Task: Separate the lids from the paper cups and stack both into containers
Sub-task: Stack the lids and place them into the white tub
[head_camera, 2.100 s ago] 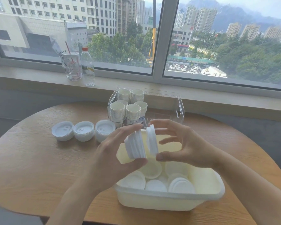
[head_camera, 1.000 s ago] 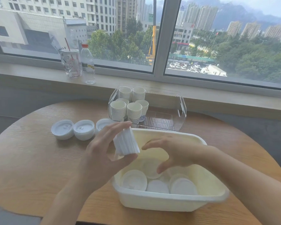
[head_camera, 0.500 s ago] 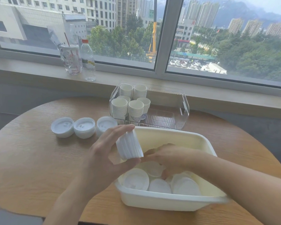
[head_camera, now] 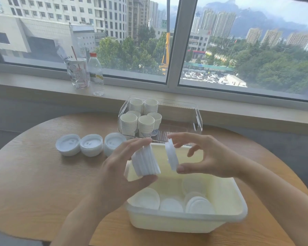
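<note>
My left hand grips a stack of white lids on its side, above the cream tub. My right hand pinches a single white lid on edge, just right of the stack and a small gap from it. Several loose lids lie on the tub's floor. Behind the tub a clear container holds several stacks of paper cups in its left half. Three piles of lids sit on the table to the left.
The round wooden table carries everything. On the window sill at the back left stand a clear plastic cup with a straw and a water bottle.
My right hand came up out of the tub with one lid and now holds it next to the stack. The left hand with the stack stayed above the tub.
</note>
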Demonstrator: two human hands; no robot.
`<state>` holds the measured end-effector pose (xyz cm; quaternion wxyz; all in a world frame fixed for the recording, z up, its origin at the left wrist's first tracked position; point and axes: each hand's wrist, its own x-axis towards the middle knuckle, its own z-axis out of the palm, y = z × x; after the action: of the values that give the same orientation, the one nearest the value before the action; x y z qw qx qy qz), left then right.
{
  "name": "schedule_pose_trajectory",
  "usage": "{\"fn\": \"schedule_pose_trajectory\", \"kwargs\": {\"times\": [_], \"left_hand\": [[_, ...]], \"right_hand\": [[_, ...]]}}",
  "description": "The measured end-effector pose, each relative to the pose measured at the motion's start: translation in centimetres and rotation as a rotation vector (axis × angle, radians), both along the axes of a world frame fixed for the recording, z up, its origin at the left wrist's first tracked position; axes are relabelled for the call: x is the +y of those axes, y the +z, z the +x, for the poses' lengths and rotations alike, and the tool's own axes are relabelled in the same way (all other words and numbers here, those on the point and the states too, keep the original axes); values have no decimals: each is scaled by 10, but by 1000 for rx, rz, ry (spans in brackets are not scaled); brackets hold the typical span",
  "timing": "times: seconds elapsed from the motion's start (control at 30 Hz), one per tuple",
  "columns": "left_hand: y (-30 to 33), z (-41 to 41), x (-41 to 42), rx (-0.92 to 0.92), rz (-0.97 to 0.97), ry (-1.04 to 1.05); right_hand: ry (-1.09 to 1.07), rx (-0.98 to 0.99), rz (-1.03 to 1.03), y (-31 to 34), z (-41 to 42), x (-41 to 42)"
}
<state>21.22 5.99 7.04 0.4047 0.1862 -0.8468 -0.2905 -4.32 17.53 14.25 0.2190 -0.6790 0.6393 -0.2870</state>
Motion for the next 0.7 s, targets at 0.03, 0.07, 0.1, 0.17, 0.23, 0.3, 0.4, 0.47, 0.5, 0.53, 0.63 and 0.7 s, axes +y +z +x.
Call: {"fn": "schedule_pose_trajectory", "kwargs": {"times": [0.03,0.07,0.1,0.17,0.23,0.3,0.4,0.47,0.5,0.53,0.63,0.7], "left_hand": [[1,-2,1,-3,-4,-11],[1,-4,3,-6,-7,-20],[3,-7,5,-6,-12,-25],[4,-11,8,1,-26,-38],[6,-13,10,5,-32,-41],[8,-13,11,11,-28,-42],[9,-12,12,23,-18,-54],[10,-12,14,37,-5,-65],[11,-12,14,42,-1,-71],[11,-13,15,44,-3,-75],[12,-14,16,48,-11,-85],[13,-15,17,51,-10,-92]], "right_hand": [[3,-59,-19,1,3,2],[8,-105,-28,3,6,3],[16,-135,-32,4,9,5],[32,-153,-37,5,15,6],[33,-158,-42,6,18,7],[32,-159,-45,8,20,8],[42,-138,-39,8,20,10],[58,-99,-26,8,21,11],[67,-85,-20,8,21,11],[73,-79,-16,8,21,11],[80,-87,-18,10,20,12],[82,-94,-15,11,20,13]]}}
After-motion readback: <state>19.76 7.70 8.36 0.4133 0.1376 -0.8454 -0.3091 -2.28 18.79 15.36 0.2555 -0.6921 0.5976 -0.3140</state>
